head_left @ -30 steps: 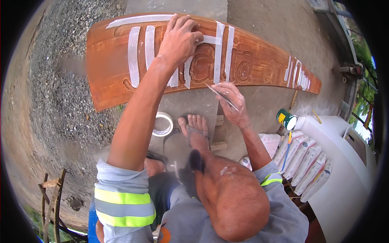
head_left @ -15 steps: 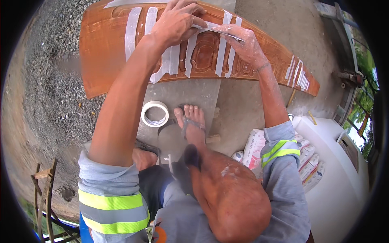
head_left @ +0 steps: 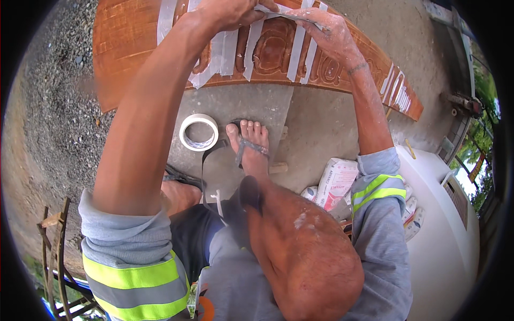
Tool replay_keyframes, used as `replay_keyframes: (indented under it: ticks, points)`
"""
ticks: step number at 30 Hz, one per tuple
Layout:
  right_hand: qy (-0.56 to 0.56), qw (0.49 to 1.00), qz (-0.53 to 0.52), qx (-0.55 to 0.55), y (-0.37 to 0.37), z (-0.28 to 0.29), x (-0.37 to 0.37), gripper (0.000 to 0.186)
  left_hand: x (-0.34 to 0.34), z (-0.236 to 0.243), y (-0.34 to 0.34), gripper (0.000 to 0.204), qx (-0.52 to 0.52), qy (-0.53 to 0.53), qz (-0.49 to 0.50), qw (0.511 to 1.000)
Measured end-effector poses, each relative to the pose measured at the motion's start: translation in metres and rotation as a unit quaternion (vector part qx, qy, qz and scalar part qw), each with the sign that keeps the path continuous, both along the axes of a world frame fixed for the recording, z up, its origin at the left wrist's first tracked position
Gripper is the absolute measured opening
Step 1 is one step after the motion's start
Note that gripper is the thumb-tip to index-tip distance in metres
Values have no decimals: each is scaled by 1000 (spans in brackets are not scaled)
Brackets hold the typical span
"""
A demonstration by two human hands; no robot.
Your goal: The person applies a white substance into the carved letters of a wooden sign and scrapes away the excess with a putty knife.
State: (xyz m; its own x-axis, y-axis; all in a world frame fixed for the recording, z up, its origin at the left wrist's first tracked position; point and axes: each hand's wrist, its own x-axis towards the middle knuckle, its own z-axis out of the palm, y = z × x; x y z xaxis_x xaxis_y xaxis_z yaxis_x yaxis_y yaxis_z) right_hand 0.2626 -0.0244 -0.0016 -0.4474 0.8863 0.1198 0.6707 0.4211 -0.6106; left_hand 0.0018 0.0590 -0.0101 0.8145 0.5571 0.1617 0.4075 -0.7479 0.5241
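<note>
A long curved brown wooden board [head_left: 120, 59] with carved raised shapes lies ahead, crossed by several whitish strips of masking tape [head_left: 297, 45]. Over its upper part, my left hand [head_left: 230, 12] is closed on a pale strip of tape [head_left: 267, 9]; its upper edge is cut off by the picture. Dusty with white powder, my right hand [head_left: 329, 36] pinches a thin flat grey piece [head_left: 308, 21] that meets the tape between the hands. I cannot tell exactly what that piece is. A roll of masking tape [head_left: 184, 131] lies on the ground between the board and my feet.
Gravel [head_left: 59, 80] covers the left side, beside a grey slab [head_left: 235, 99] under the board. Printed sacks [head_left: 334, 184] and a white curved structure [head_left: 444, 214] stand at right. A wooden frame [head_left: 56, 257] is at lower left. My sandaled foot [head_left: 254, 147] is near the roll.
The view has shifted, so the board and both hands sit higher in the picture. My hands keep their hold, and the right hand is slightly farther from the left.
</note>
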Motion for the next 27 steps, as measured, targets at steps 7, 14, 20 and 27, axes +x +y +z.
replay_keyframes:
  ticks: [7,14,20,27]
  points:
    - [10,1000,8,-2,0,7,-6,25,0,1,0,24,3,11,-4,1000]
    - [-2,999,1,-51,-4,19,-13,23,4,0,-1,20,-7,13,9,1000]
    - [19,999,27,-28,-4,23,-13,26,8,-1,-5,11,20,5,23,1000]
    - [41,997,65,23,-7,17,-18,33,4,2,-2,8,70,-5,-8,998]
